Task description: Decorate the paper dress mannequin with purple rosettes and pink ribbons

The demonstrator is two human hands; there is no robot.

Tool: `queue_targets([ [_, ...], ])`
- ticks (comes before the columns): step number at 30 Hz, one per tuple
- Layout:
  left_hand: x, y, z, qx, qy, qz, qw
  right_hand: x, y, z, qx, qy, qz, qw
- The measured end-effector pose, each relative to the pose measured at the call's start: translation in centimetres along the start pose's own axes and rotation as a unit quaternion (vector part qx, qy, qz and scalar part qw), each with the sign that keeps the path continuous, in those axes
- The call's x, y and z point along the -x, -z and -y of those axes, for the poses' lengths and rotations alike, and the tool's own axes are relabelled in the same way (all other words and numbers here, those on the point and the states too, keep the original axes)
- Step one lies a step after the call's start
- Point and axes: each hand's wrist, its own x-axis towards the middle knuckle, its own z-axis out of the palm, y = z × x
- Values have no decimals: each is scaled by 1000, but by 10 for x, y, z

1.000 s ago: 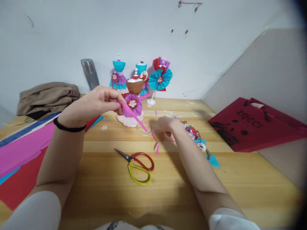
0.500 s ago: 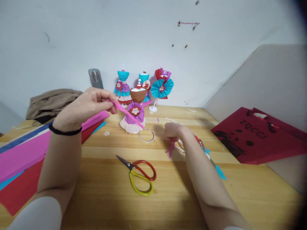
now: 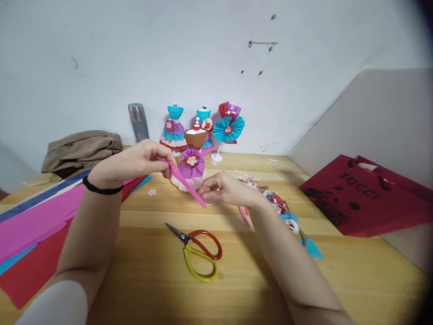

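Note:
My left hand [image 3: 149, 158] pinches the upper end of a narrow pink crepe paper strip [image 3: 184, 180] between thumb and fingers. The strip slants down to the right, and its lower end meets the closed fingertips of my right hand [image 3: 218, 189]. Just behind the strip stands a small dress form [image 3: 195, 137] with a brown paper top, a purple and pale pink skirt and a flower at the waist. My right hand mostly hides a metal ring on the table. Scissors [image 3: 184, 239] with one red and one yellow handle lie below the hands, blades apart.
Stacked coloured paper sheets [image 3: 40, 225] lie at left, before a brown cloth [image 3: 81, 151] and a flask [image 3: 138, 122]. More paper-dressed forms [image 3: 174, 128] stand by the wall. Paper scraps [image 3: 279, 203] and a red bag [image 3: 358, 198] are at right.
My right hand has moved left from the scrap pile to the strip's lower end. The pink scrap it held now lies on the table. My left hand still holds the strip.

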Motion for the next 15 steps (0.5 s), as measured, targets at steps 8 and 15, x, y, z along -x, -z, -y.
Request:
queue_targets([
  [8,-4,-6,-2,-15,-8,11,1000,-12,-18,5,-234,63,-68,968],
  [15,-10,-5,8,7,30,-14,999,-20,-16,-5,-311,1,-158,937],
])
